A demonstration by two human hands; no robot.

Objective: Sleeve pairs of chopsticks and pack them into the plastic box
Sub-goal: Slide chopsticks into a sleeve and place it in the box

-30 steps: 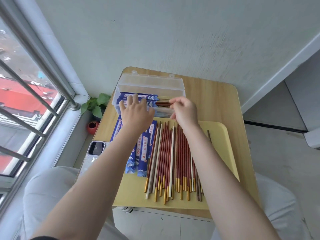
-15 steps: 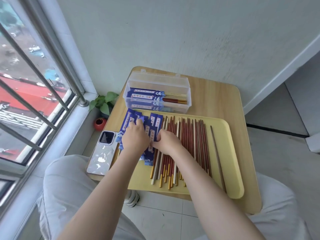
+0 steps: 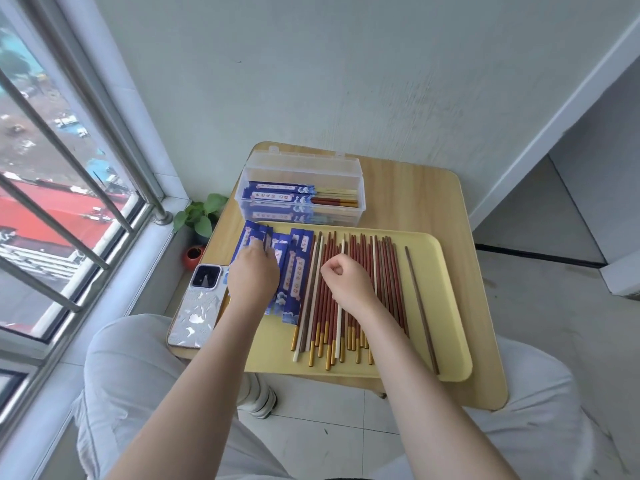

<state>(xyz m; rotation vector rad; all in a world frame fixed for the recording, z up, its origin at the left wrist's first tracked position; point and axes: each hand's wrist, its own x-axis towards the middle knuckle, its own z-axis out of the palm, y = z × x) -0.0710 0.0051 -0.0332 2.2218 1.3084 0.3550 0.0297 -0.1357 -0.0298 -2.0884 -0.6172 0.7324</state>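
Head view shows both hands drawn back from the plastic box at the far edge of the yellow tray, where a second ago they were settling a sleeved pair. That pair now lies inside the box atop other sleeved chopsticks. The left hand has come down on the blue sleeves fanned over the tray's left part, fingertips apparently pinching one, though the grip is partly hidden. The right hand hovers over the loose chopsticks in the tray's middle, fingers curled, holding nothing I can see. One cycle looks finished; picking a fresh sleeve and pair likely follows.
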